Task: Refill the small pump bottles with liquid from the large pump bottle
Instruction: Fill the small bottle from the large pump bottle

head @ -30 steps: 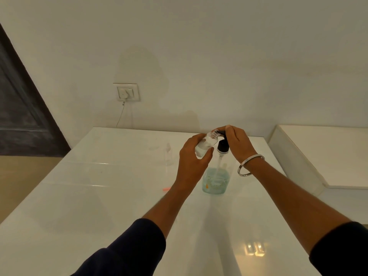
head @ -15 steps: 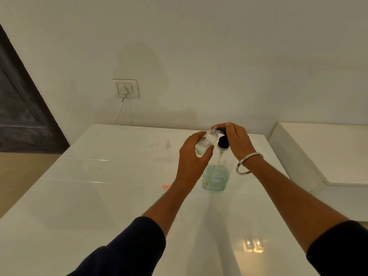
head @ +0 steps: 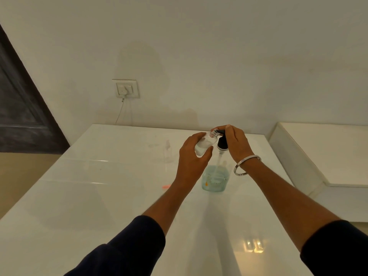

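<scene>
No readable writing is seen; only a small orange mark shows on the big bottle [head: 214, 179], too small to be made out. The small bottle [head: 205, 144], clear and round, is gripped by the left hand [head: 192, 159], fingers curled round its body, thumb under its base. It is tilted, its open neck raised to the black pump [head: 222, 143] of the big bottle. The pump is covered by the right hand [head: 236, 143], whose fingers are curled over the pump top; whether it is pressed down cannot be told. The big bottle, clear with pale blue liquid low inside, stands on the table [head: 99, 196] below both sets of fingers. Another small clear bottle [head: 167, 150] stands left of the left fingers, well apart. The table is white and glossy; open surface lies left of and nearer than the fingers, its far edge close behind them. A metal bangle [head: 247, 165] is worn on the right wrist.
</scene>
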